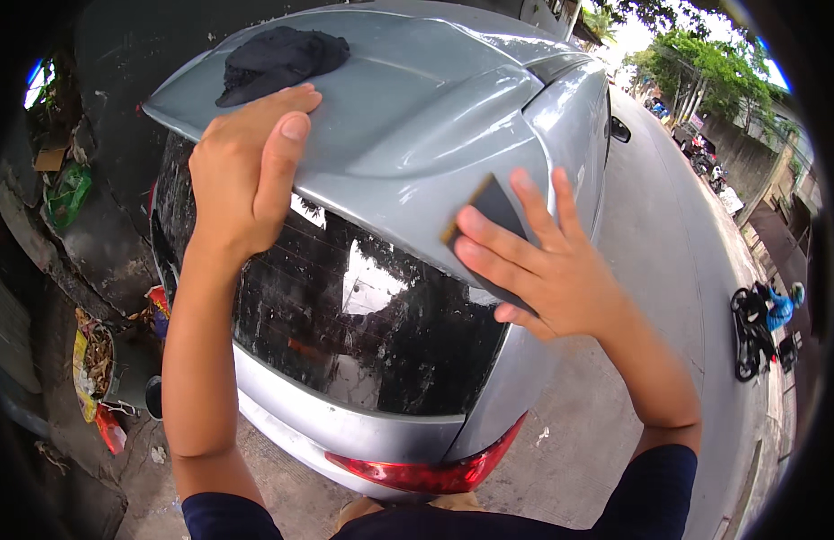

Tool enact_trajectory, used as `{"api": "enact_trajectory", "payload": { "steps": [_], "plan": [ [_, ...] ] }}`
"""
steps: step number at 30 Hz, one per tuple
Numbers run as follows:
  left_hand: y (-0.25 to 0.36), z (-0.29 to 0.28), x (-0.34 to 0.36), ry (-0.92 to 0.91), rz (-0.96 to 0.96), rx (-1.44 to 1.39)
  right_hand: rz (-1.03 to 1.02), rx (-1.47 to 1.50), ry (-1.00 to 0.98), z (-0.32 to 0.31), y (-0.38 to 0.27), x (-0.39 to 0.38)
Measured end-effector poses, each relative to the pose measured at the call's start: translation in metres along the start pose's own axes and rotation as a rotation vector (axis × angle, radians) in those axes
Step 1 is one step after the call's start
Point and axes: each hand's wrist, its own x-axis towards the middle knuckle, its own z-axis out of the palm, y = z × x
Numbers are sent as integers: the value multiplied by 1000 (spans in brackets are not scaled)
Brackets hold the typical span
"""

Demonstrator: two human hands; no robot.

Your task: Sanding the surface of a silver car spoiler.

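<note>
Both hands work the silver car's spoiler (408, 135): the left hand (246, 175) lies flat and empty near a dark cloth (278, 58), the right hand (547, 270) presses a sanding block (489, 216) whose corner could, tilted, gouge the paint.

One view only: head cam, worn, fisheye, upright, not mirrored. Looks steeply down and fwd over the rear of a silver hatchback car (417, 99), v. close, its roof spoiler and dark tinted rear window (372, 315) filling the centre. Own forearms enter from the lower edge. Edges bend hard toward the rim, black vignette at the corners. Right side opens onto a grey concrete street (669, 270) running away to the upper right. No 2nd view to overlap with.
</note>
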Motion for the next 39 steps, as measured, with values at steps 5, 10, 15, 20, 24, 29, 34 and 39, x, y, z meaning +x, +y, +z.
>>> {"api": "enact_trajectory", "payload": {
  "steps": [5,10,15,20,24,29,34,39],
  "plan": [
    [-2,-11,-5,-14,-15,16,-31,47,-29,-1,-7,20],
    [5,-3,1,-59,2,-14,53,39,-20,12,-6,-22],
    [2,-14,-6,-55,-40,15,-40,64,7,6,-5,9],
    [16,-11,0,-109,-3,0,86,84,-25,20,-6,-40],
    [45,-21,-5,-272,178,49,150,158,18,16,-27,-29],
    [109,-8,-14,-373,363,333,212,242,-2,25,-28,-53],
    [134,21,-38,-473,562,370,360,946,715,30,-51,-54],
    [147,34,-42,-491,711,357,599,1154,1090,28,-69,-65]
  ]
}}
